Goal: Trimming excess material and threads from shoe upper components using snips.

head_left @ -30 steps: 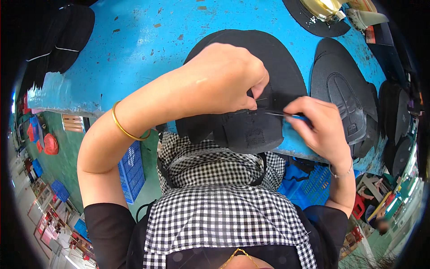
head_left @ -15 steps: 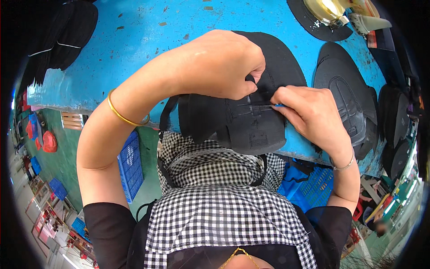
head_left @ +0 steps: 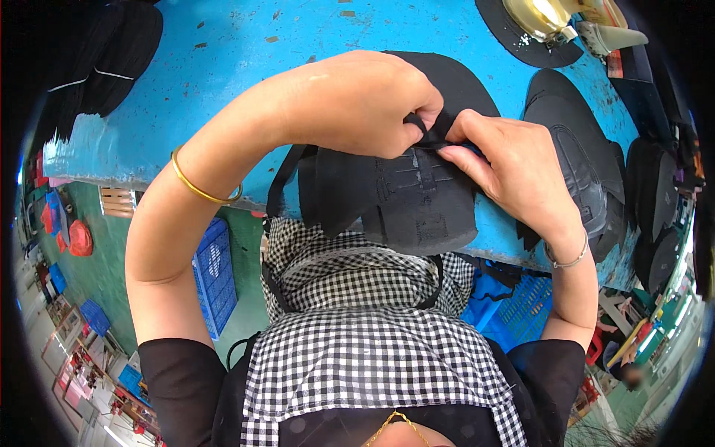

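Observation:
A flat black sole-shaped piece (head_left: 428,223) lies across the near edge of the blue table, with pale lines and slits marked on its middle. Over it my left hand (head_left: 372,104) is curled closed around a narrow black strap (head_left: 438,135). My right hand (head_left: 518,164) pinches the same strap between thumb and forefinger, close to the left fingertips. Part of the strap is hidden inside the left fist. Another black strip (head_left: 279,182) hangs by the piece's left side.
On the blue table (head_left: 223,45), more black sole pieces (head_left: 573,156) lie at the right. A tied black stack (head_left: 112,59) sits far left, and a gold-coloured container (head_left: 540,18) stands far right. Blue crates (head_left: 216,276) are below the table edge.
My right hand has moved up and slightly left from the marked lines on the black piece, and now pinches the strap beside my left hand. The left hand has barely shifted.

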`<state>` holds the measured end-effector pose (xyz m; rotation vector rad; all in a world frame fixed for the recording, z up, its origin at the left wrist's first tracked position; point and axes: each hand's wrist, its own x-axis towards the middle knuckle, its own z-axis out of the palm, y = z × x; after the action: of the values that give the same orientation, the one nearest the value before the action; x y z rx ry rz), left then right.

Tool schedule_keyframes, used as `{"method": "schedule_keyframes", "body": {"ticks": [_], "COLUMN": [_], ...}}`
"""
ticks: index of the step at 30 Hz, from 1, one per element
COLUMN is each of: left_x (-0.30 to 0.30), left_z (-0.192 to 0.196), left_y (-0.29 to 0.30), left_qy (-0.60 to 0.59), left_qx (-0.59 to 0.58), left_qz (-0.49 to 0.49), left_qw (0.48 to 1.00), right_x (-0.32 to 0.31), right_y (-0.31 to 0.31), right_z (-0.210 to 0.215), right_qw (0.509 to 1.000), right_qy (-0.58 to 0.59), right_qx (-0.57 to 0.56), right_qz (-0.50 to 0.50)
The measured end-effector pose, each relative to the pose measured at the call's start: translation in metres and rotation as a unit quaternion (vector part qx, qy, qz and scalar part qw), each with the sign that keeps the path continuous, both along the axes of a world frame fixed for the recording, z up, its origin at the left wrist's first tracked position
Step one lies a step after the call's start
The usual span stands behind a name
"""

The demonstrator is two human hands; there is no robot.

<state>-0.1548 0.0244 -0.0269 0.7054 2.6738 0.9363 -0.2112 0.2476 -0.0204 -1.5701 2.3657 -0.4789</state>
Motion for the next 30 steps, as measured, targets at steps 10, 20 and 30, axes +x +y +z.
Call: {"method": "schedule_keyframes", "body": {"ticks": [10,20,30], "left_x": [-0.004,0.004,0.013], "left_z": [0.020,0.074,0.050], "left_y": [-0.042,-0.026,-0.039], "left_qy": [-0.233,-0.061,-0.123], "left_qx": [0.439,0.366,0.359], "left_qz": [0.255,0.242,0.200], "left_qw": [0.830,0.897,0.904], "right_x": [0.081,0.092,0.012], "right_y": [-0.008,-0.026,0.067], "right_z": [0.009,-0.010,0.005], "right_qw": [0.977,0.959,0.973], "right_qy": [0.200,0.282,0.138], "right_qx": [0.074,0.026,-0.116], "right_qz": [0.024,-0.016,-0.144]}}
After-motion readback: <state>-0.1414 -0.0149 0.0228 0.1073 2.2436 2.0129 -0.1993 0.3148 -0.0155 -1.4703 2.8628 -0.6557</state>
